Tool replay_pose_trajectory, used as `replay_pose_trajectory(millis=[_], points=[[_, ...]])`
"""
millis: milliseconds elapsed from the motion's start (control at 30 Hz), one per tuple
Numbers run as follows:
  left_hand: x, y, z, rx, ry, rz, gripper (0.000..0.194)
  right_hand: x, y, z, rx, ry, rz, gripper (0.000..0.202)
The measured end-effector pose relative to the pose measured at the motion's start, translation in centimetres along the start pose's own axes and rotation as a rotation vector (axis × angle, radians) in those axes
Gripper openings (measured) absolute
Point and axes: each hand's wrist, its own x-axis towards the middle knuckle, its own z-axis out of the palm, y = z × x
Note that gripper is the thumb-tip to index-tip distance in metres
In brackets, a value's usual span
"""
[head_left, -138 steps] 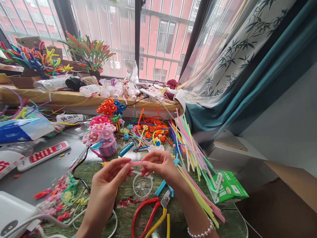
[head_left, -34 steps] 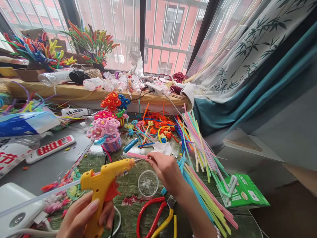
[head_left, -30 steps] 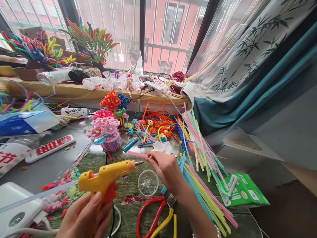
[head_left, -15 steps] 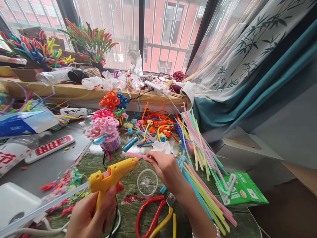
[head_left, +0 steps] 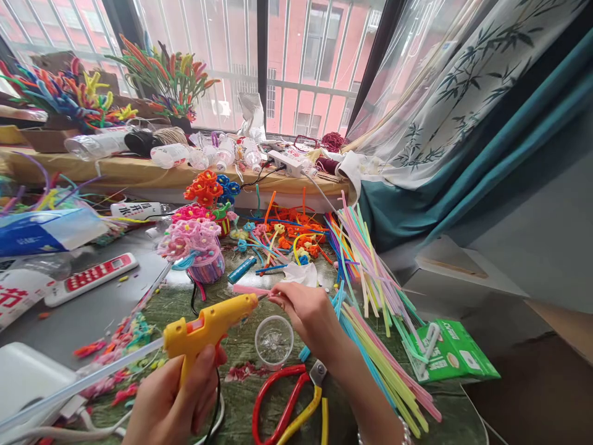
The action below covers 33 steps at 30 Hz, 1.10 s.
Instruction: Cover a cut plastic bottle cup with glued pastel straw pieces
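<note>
A yellow glue gun (head_left: 208,324) with a long clear glue stick in its back is gripped in my left hand (head_left: 178,392). Its nozzle points right, at the fingertips of my right hand (head_left: 308,315). Those fingers pinch a pink pipe cleaner (head_left: 250,289), which sticks out to the left above the nozzle. Just below the nozzle stands a clear round cup (head_left: 274,341). Pliers with red and yellow handles (head_left: 280,402) lie beneath my right forearm. A white crumpled tissue (head_left: 300,274) sits behind my right hand.
Bundled pipe cleaners (head_left: 370,266) and a green packet (head_left: 458,352) lie right. Behind are a pink flower pot (head_left: 204,259), a blue lighter (head_left: 242,270) and orange pieces (head_left: 296,225). A red-and-white remote (head_left: 92,278) and white adapter (head_left: 34,383) are left. Bottles line the sill (head_left: 171,179).
The whole view has shifted very slightly. The nozzle tip is a little nearer my right fingertips; both hands keep their grip.
</note>
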Motion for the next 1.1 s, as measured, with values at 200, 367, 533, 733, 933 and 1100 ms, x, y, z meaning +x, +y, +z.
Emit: replay_pose_trajectory(millis=[200, 367, 533, 733, 933, 1100], points=[[1.0, -1.4, -1.3, -0.001, -0.126, -0.036, 0.055, -0.2, 0.2, 0.1, -0.006, -0.008, -0.008, 0.016], [0.8, -1.2, -1.1, -0.006, -0.11, -0.031, 0.056, -0.2, 0.1, 0.1, -0.013, -0.011, -0.006, 0.015], [0.7, -0.9, -0.9, -0.004, -0.11, -0.034, 0.057, 0.0, -0.1, 0.0, -0.018, 0.012, -0.017, 0.016], [1.3, -1.6, -1.5, 0.043, -0.177, -0.028, 0.057, -0.1, 0.2, 0.1, -0.026, -0.003, -0.02, 0.013], [1.1, -1.1, -1.1, 0.029, -0.091, -0.005, 0.057, -0.2, 0.4, 0.2, -0.035, -0.014, -0.017, 0.016], [0.8, -0.6, -1.0, 0.055, -0.041, 0.018, 0.056, -0.2, 0.5, 0.2, -0.027, -0.008, -0.024, 0.015]])
